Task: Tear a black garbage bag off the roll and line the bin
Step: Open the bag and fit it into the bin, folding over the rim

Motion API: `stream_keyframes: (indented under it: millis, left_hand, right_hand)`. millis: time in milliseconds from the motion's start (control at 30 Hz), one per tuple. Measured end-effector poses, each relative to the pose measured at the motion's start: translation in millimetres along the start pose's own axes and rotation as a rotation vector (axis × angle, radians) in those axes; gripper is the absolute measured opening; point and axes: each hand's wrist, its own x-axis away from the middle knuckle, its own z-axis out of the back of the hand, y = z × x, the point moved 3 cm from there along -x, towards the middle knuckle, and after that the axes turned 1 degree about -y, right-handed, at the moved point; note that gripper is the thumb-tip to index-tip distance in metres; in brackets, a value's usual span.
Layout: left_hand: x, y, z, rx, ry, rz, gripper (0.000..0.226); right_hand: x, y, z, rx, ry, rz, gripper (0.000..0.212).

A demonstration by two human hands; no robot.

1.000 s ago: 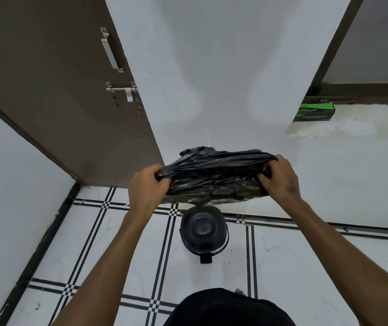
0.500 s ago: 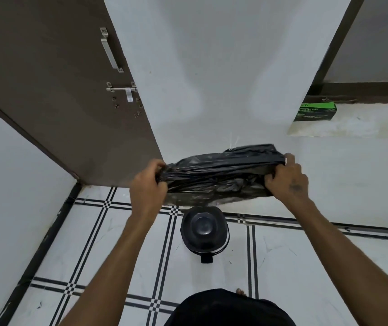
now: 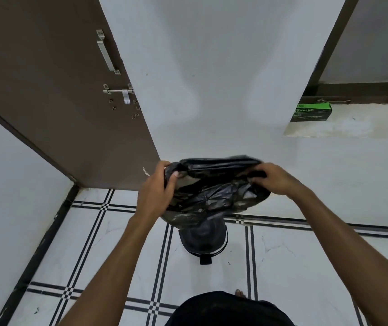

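Note:
I hold a crumpled black garbage bag point(image 3: 214, 196) in the air with both hands. My left hand point(image 3: 156, 191) pinches its left rim, thumb inside the mouth. My right hand point(image 3: 275, 178) grips the right rim. The bag's mouth is parted and faces me. Directly below it on the floor stands a small round black pedal bin point(image 3: 203, 241); the hanging bag covers the bin's far part. A green and black box of garbage bags point(image 3: 311, 111) lies on a ledge at the upper right.
A brown door point(image 3: 59, 90) with a metal handle and bolt stands open on the left, next to a white wall. The floor is white tile point(image 3: 294, 267) with black stripe lines. My dark clothing and a bare toe show at the bottom edge.
The bag was stretched flat and wide between my hands; now my hands are closer together, the mouth has parted, and the bag hangs lower over the bin.

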Motion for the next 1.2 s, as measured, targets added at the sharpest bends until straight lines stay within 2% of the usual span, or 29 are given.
stream_keyframes:
  millis: [67, 100, 133, 167, 233, 300, 367, 433, 500, 567, 600, 667, 733, 800, 867, 933, 1000, 1067, 1133, 1200]
  left_hand:
    - [-1, 11, 14, 0.082, 0.18, -0.054, 0.018]
    - [0, 14, 19, 0.103, 0.259, -0.072, 0.02]
    - [2, 14, 21, 0.09, 0.32, -0.085, 0.022]
    - [4, 12, 21, 0.045, 0.353, -0.093, 0.023]
    - [8, 1, 13, -0.079, 0.314, -0.11, 0.023]
    - [17, -16, 0, -0.174, 0.185, -0.084, 0.022]
    - [29, -35, -9, -0.182, 0.08, 0.041, 0.024]
    - [40, -50, -14, -0.17, 0.03, 0.158, 0.031]
    - [45, -58, -15, -0.207, -0.008, 0.163, 0.034]
    - [45, -63, -12, -0.232, -0.043, 0.143, 0.032]
    - [42, -64, -11, -0.228, -0.056, 0.137, 0.029]
    - [35, -60, -9, -0.204, -0.088, 0.089, 0.019]
    - [28, -51, -9, -0.177, -0.118, -0.043, 0.005]
    - [23, -43, -12, -0.167, -0.121, -0.128, 0.015]
    - [21, -42, -14, -0.153, -0.053, -0.104, 0.025]
    - [21, -48, -17, -0.109, 0.021, 0.004, 0.028]
    - [23, -53, -17, -0.1, 0.066, 0.112, 0.025]
    - [28, -56, -15, -0.108, 0.094, 0.17, 0.02]
    - [34, -57, -11, -0.083, 0.103, 0.197, 0.013]
    - [38, -57, -8, -0.094, 0.09, 0.202, 0.009]
  right_hand:
    - [10, -12, 20, -0.065, 0.458, 0.002, 0.033]
    - [17, -16, 25, -0.176, 0.626, 0.019, 0.037]
    - [23, -21, 25, -0.297, 0.715, 0.061, 0.042]
    - [27, -20, 21, -0.352, 0.729, 0.105, 0.046]
    - [24, -9, 3, -0.272, 0.601, 0.087, 0.052]
    - [12, 17, -21, 0.025, 0.287, -0.026, 0.047]
    - [8, 42, -45, 0.281, -0.075, -0.079, 0.034]
    - [14, 56, -63, 0.321, -0.351, -0.091, 0.039]
    - [24, 61, -68, 0.171, -0.508, -0.154, 0.053]
    - [26, 60, -63, -0.04, -0.505, -0.187, 0.049]
    - [23, 57, -57, -0.085, -0.403, -0.175, 0.038]
    - [18, 51, -37, -0.029, -0.04, -0.132, 0.022]
    - [20, 44, -22, 0.062, 0.335, -0.079, 0.024]
    - [24, 34, -19, 0.074, 0.506, -0.036, 0.02]
    - [22, 32, -24, 0.012, 0.439, -0.061, 0.024]
    - [20, 34, -33, 0.032, 0.196, -0.068, 0.028]
    - [23, 30, -42, 0.125, -0.134, 0.008, 0.033]
    - [30, 28, -53, 0.145, -0.299, 0.074, 0.047]
    - [32, 29, -57, 0.089, -0.248, 0.091, 0.052]
    - [26, 33, -55, 0.031, -0.121, 0.054, 0.041]
